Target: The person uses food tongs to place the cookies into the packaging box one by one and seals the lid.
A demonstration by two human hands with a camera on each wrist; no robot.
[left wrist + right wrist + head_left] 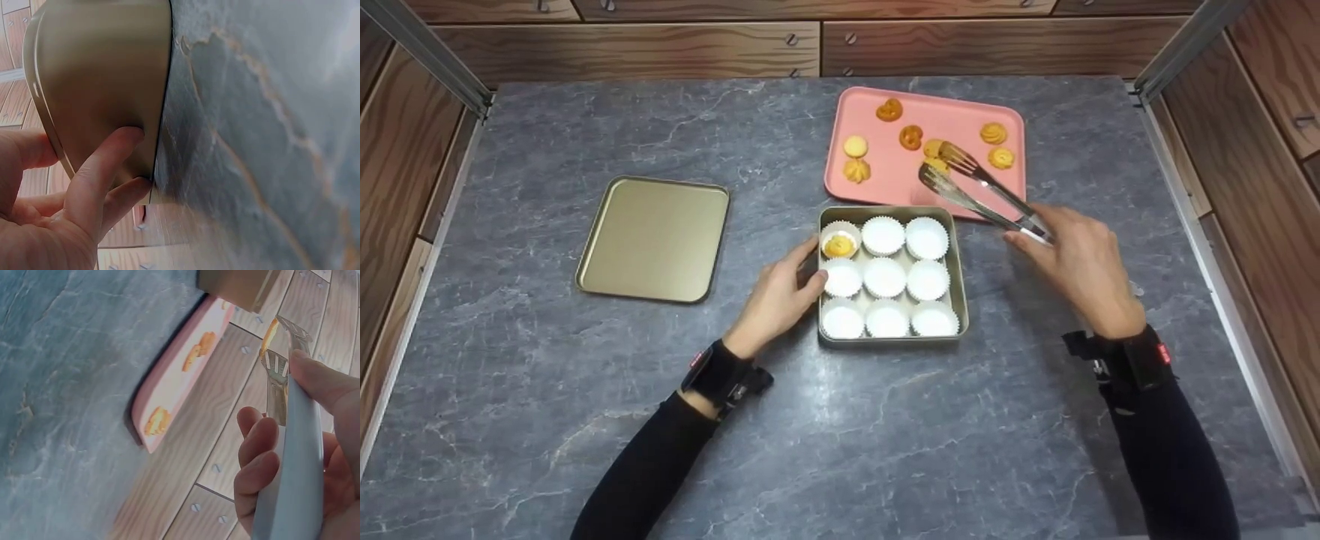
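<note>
My right hand (1084,262) grips a pair of slotted metal tongs (990,191) with white handles. Their heads are over the pink tray (847,105), and a cookie (271,334) shows between them in the right wrist view. My left hand (780,296) holds the left wall of a square gold tin (962,300), with the thumb at the rim and fingers against the outside, as the left wrist view (95,174) shows. Inside the tin stand rows of white paper cups (885,279). A yellow cookie (839,246) lies in the far left cup.
Brown pretzel-like cookies (889,110) and pale swirled cookies (994,133) are spread on the tray, behind the tin. A gold lid (656,240) lies on the grey marbled table (532,360) at left. Wood-patterned panels (622,52) border the table.
</note>
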